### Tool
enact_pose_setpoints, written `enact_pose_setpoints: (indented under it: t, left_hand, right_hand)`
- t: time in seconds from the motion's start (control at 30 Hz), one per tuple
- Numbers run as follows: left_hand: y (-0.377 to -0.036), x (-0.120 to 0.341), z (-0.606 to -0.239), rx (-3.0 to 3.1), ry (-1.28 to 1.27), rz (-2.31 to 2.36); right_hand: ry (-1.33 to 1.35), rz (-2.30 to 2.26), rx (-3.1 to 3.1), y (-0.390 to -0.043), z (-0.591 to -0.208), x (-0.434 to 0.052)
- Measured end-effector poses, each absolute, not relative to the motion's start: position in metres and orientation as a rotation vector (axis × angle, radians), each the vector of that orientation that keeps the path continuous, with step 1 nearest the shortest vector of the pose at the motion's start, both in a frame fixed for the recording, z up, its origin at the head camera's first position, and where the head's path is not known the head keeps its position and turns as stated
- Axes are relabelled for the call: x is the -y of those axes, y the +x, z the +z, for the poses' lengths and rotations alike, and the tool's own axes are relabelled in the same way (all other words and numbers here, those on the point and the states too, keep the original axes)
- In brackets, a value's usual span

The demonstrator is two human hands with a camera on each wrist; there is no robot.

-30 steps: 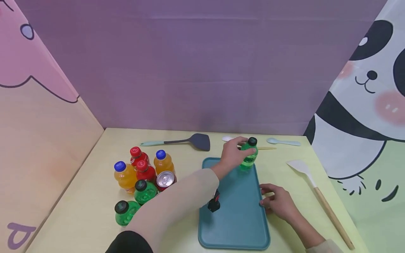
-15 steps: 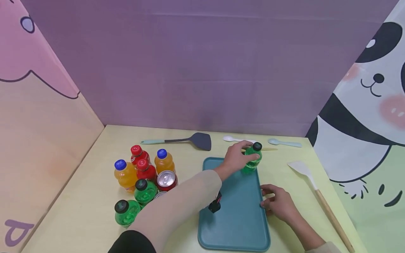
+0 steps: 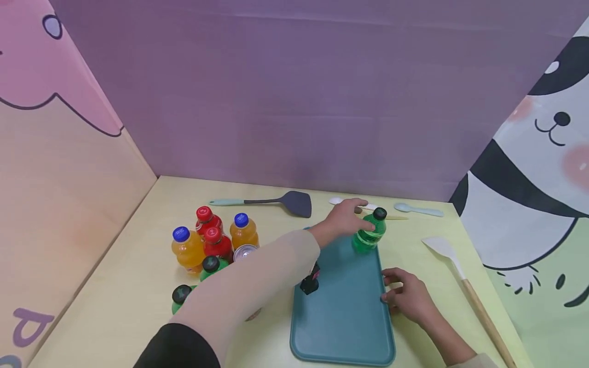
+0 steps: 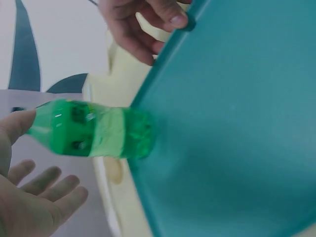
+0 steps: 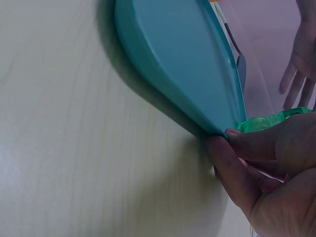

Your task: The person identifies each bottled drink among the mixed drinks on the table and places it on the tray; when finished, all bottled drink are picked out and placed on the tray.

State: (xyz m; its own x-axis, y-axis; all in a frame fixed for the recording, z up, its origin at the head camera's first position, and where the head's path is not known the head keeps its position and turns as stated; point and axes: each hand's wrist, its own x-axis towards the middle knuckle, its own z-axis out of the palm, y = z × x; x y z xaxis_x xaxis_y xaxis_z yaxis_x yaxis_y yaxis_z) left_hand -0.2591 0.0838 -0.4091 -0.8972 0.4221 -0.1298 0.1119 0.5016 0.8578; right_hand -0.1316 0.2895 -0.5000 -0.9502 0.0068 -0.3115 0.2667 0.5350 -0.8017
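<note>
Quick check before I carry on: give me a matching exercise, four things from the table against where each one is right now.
Things:
1. green bottle
2. right hand
3. dark spatula
4. wooden-handled spatula

Places:
A. on the table right of the teal tray
B. standing at the tray's far right corner, beside the left hand
C. lying near the back wall, behind the bottle cluster
D. fingers on the tray's right edge

Pairs: 1-B, 2-D, 3-C, 4-A
</note>
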Motion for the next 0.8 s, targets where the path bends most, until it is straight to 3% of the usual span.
enact_pose_setpoints:
  t: [0.4,0.67,0.8]
  left_hand:
    - [-0.236,-0.004,-0.347,-2.427,0.662,1.314]
    - [-0.215,0.084,-0.318,-2.550,0.822,1.220]
    - [-0.209,0.127,-0.316,-2.617,0.787,1.267]
  right_hand:
    - [0.237,-1.352,-2.521,-0.126,-0.510,-0.292]
    - [0.174,-1.349,-2.536,-0.123,-0.506,-0.292]
    - [0.129,-1.375,-2.528,-0.125,-0.505,-0.296]
